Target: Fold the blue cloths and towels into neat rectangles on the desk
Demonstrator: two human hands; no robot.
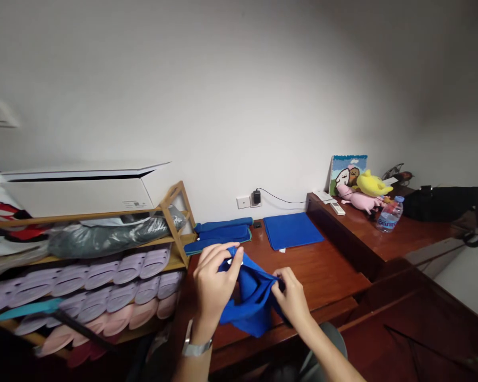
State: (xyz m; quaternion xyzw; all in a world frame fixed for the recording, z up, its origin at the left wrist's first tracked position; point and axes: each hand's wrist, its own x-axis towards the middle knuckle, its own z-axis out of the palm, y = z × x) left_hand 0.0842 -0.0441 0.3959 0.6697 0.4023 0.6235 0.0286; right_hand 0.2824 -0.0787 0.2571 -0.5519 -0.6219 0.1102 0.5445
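Observation:
A crumpled blue cloth (253, 297) hangs between my two hands over the front part of the wooden desk (322, 270). My left hand (217, 276) pinches its upper left edge, where a small white tag shows. At the cloth's right edge, my right hand (290, 294) grips a fold with thumb and fingers. A flat folded blue cloth (292, 231) lies behind on the desk. To its left, several blue folded pieces (223, 233) are piled against the wall.
On the left stands a wooden rack (179, 223) with slippers (119, 270) and a white box (79, 193). The raised right section holds a water bottle (390, 215), plush toys (358, 199), a remote (337, 208) and a black bag (442, 203). A charger (256, 197) is plugged into the wall.

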